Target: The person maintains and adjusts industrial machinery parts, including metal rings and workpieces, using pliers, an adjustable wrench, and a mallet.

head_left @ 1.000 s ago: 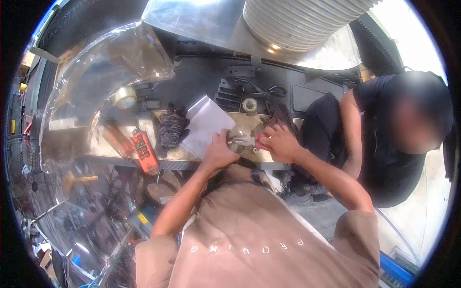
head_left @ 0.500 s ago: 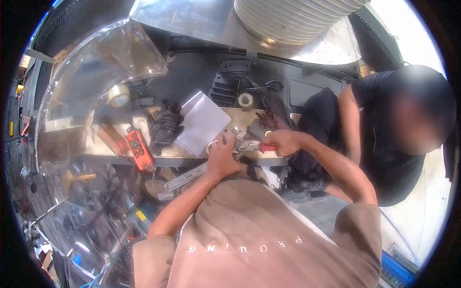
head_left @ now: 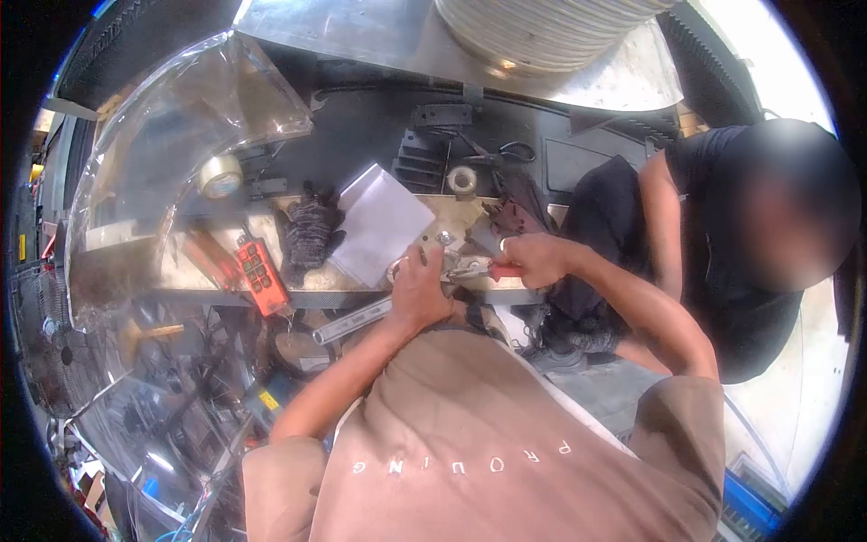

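Head view: my left hand [head_left: 421, 291] is curled closed around a silver wrench [head_left: 354, 322], its handle angling out near and left past my wrist. My right hand [head_left: 538, 260] is closed on the grip of red-handled pliers [head_left: 506, 271], nose pointing left at my left fingers. Can't tell what the nose bites; fingers and small parts overlap there. Both tools sit over the near edge of the pale bench strip [head_left: 321, 283], between my hands and just left.

Just far of my left hand: white paper [head_left: 383, 221]. Left of that, a grey knit glove [head_left: 310, 230], then an orange remote [head_left: 261, 273], tilted. Dark cloth [head_left: 522, 212] just far of my right hand.

Further far: tape roll [head_left: 462, 192] past the paper's right side, black scissors [head_left: 515, 152] right of it. Clear tape roll [head_left: 221, 177] far left, beside clear plastic sheet [head_left: 172, 117]. Another person [head_left: 750, 316] in dark clothes, right side. Ribbed hose [head_left: 551, 41] at the far side.
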### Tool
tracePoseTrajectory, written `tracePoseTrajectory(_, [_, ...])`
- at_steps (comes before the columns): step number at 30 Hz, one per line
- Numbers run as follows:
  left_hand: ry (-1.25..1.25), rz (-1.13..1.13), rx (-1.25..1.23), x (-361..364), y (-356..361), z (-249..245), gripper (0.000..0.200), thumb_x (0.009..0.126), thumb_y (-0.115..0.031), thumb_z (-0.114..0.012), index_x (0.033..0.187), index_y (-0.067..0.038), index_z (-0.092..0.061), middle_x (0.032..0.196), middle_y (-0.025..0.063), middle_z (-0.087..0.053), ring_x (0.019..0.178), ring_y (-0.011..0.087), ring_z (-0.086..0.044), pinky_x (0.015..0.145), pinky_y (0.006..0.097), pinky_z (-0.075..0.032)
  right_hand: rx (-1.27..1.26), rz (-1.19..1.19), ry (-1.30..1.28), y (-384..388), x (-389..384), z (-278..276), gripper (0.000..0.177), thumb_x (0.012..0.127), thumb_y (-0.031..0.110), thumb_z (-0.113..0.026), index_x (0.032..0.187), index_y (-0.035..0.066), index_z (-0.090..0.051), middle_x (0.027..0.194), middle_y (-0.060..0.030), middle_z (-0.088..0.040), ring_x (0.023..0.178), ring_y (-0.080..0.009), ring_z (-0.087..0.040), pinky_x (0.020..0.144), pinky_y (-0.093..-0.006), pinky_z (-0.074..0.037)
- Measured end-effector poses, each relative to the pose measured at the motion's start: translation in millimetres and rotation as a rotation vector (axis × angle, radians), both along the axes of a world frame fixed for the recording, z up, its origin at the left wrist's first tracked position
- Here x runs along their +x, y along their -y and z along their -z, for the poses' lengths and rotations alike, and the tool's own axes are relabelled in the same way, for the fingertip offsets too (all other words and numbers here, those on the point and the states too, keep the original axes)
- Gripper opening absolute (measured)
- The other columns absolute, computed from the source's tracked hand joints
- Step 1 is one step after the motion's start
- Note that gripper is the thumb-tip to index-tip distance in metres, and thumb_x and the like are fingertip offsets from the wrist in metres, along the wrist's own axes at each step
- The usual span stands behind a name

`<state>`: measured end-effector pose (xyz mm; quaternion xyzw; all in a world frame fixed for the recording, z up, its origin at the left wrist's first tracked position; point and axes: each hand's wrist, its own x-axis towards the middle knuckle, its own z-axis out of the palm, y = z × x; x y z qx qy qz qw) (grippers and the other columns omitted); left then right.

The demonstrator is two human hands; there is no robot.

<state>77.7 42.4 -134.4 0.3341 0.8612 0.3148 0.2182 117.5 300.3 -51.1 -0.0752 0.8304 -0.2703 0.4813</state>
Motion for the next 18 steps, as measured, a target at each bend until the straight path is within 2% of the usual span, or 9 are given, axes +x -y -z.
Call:
tracePoseTrajectory(2, [0.022,0.004,-0.028,-4,-3,-4,0.096,0.060,-0.036,-0.092,0.135,-0.001,-0.044,0.126,0.0276,-0.044,0.110,0.0492,-0.054,0.091,0.0543,-0.049,0.012,-0.015,0.010,-1,3,3,0.045,0.072,0.009,-0.062,0.117,0.014,-0.068,0.101,-0.0182,-0.061,0.102,-0.0413,-0.063,0.084,-0.0498,-0.048])
tracePoseTrajectory(4, [0.049,0.009,-0.058,-3,-2,-6,0.093,0.062,-0.031,-0.090,0.136,-0.001,-0.043,0.127,0.0277,-0.043,0.111,0.0493,-0.054,0.091,0.0542,-0.049,0.050,0.038,-0.188,3,15,2,0.042,0.074,0.009,-0.062,0.115,0.015,-0.068,0.100,-0.0177,-0.062,0.101,-0.0410,-0.063,0.084,-0.0507,-0.049])
tracePoseTrajectory(6, [0.019,-0.013,-0.042,-1,-1,-6,0.089,0.063,-0.023,-0.088,0.137,-0.002,-0.042,0.128,0.0277,-0.042,0.111,0.0493,-0.053,0.091,0.0542,-0.049,0.075,0.053,-0.182,7,18,-2,0.042,0.074,0.010,-0.062,0.115,0.015,-0.068,0.101,-0.0174,-0.063,0.102,-0.0411,-0.063,0.084,-0.0520,-0.049])
tracePoseTrajectory(10, [0.014,-0.018,-0.067,-1,0,-2,0.088,0.063,-0.021,-0.086,0.137,-0.003,-0.042,0.128,0.0279,-0.042,0.111,0.0495,-0.053,0.091,0.0541,-0.049,0.210,0.055,-0.180,27,19,-22,0.044,0.072,0.011,-0.064,0.115,0.017,-0.069,0.105,-0.0165,-0.064,0.102,-0.0421,-0.063,0.084,-0.0559,-0.048])
tracePoseTrajectory(13, [0.015,0.006,-0.042,0,0,4,0.087,0.063,-0.019,-0.086,0.137,-0.003,-0.043,0.126,0.0271,-0.043,0.109,0.0486,-0.054,0.089,0.0537,-0.050,0.184,0.062,-0.151,26,21,-22,0.048,0.071,0.012,-0.066,0.118,0.018,-0.068,0.104,-0.0168,-0.064,0.101,-0.0428,-0.062,0.084,-0.0561,-0.048])
tracePoseTrajectory(15, [-0.008,0.006,-0.045,2,-1,9,0.080,0.061,-0.019,-0.085,0.132,-0.008,-0.050,0.128,0.0268,-0.046,0.105,0.0485,-0.054,0.084,0.0556,-0.051,0.184,0.081,-0.145,27,25,-22,0.050,0.070,0.012,-0.067,0.120,0.018,-0.068,0.106,-0.0167,-0.064,0.102,-0.0425,-0.062,0.085,-0.0554,-0.047])
tracePoseTrajectory(18, [0.035,0.005,-0.061,2,-4,5,0.072,0.063,-0.016,-0.080,0.129,-0.008,-0.052,0.124,0.0262,-0.048,0.103,0.0479,-0.055,0.083,0.0547,-0.051,0.222,0.092,-0.169,31,32,-21,0.054,0.070,0.012,-0.069,0.124,0.018,-0.067,0.110,-0.0161,-0.063,0.105,-0.0416,-0.061,0.087,-0.0551,-0.046])
